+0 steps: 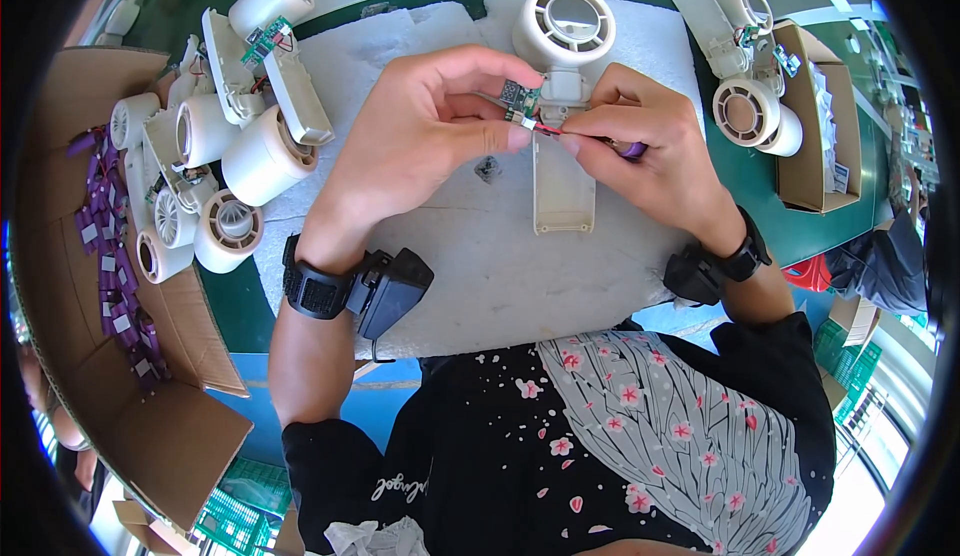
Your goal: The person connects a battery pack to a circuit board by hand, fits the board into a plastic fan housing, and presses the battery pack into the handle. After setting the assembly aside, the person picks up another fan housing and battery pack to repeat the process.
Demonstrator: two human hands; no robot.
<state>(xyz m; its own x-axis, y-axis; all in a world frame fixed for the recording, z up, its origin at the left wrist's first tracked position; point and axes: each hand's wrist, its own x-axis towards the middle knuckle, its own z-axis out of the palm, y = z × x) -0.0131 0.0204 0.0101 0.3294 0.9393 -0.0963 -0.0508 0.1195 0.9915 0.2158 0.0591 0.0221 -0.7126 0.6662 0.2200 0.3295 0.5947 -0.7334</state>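
Head view: where is the board (521,98), and how do the fingers stand?

Board is held over the foam (450,266), just below the fan (565,26). Left hand (405,146): thumb and forefinger pinching the board's edge. Right hand (650,136): thumb and forefinger pinched on the wire (547,130), purple cell (630,149) showing at those fingers

Plug (528,123) fully seated?

Cannot tell; too small, and fingertips crowd it

Main risk?

Judgement: a torn joint or loosened plug. Cause: the 2 hands drawing apart with the pull on the wire

Others?

Slack grip: cell could drop and jerk the wire. Also, the handle (563,196) lies open close by; wire draped over its rim could get nipped on closing
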